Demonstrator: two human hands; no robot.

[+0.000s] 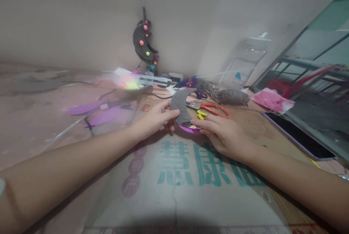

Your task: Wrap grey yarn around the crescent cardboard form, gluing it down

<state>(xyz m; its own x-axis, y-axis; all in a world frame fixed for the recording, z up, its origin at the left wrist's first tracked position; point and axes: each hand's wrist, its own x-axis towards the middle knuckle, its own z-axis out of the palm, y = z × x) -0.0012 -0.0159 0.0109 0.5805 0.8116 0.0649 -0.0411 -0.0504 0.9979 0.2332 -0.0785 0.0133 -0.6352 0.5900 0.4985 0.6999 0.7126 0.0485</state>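
A crescent shape wrapped in grey yarn (180, 107) is held up in front of me, just above the cardboard. My left hand (160, 117) grips its left edge, thumb on the front and fingers behind. At its lower right tip, the fingers of my right hand (222, 132) close on the end, where the yarn gives way to a shiny patch. A purple edge (189, 129) shows beneath the crescent. Right behind it lie orange-handled pliers (215, 109) and a small tool with yellow handles (201, 114).
A yarn-wrapped crescent with coloured balls (140, 43) stands against the wall. Behind my hands are a dark blue glue gun (188, 82), grey yarn (233, 97) and clear sticks (155, 79). Purple pieces (87, 108) lie left; a phone (300, 136), pink cloth (274, 99) and clear bottle (242, 61) right.
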